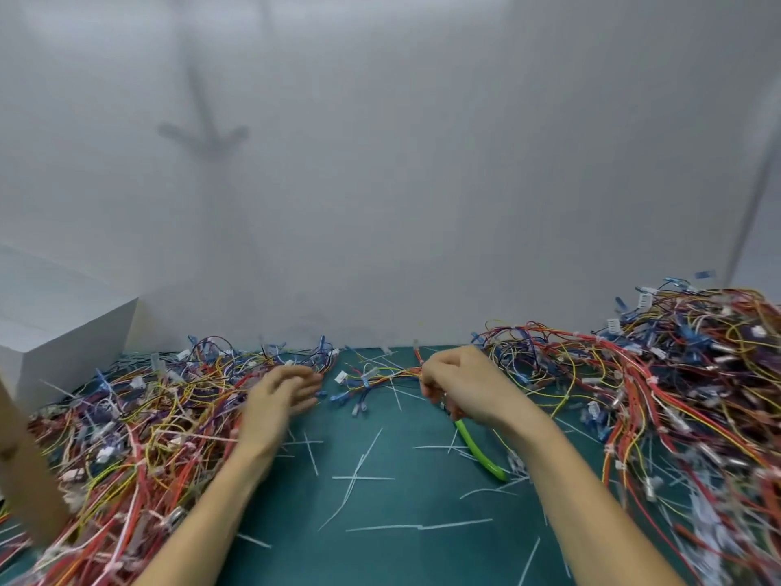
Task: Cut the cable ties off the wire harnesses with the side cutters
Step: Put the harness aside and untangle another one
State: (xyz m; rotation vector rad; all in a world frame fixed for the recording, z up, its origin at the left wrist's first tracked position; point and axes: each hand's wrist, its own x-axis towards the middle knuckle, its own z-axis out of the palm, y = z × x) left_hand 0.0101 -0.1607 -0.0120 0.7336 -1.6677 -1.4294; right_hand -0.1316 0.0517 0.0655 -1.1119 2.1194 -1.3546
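The right hand point(460, 387) was curled round the cutters point(479, 450). Their green handle ran out from under the palm, slanting back toward the person and to the right; the head was hidden inside the fist. A loose harness point(372, 380) lay crosswise on the desk point(380, 556) between both hands, its right end meeting the right fingers. The left hand point(283, 391) was released, fingers straight, at the edge of the left pile point(148, 416). The right pile point(676, 374) crowded the right forearm. Cut ties point(363, 477) littered the mat. A white box point(72, 332) stood far left.
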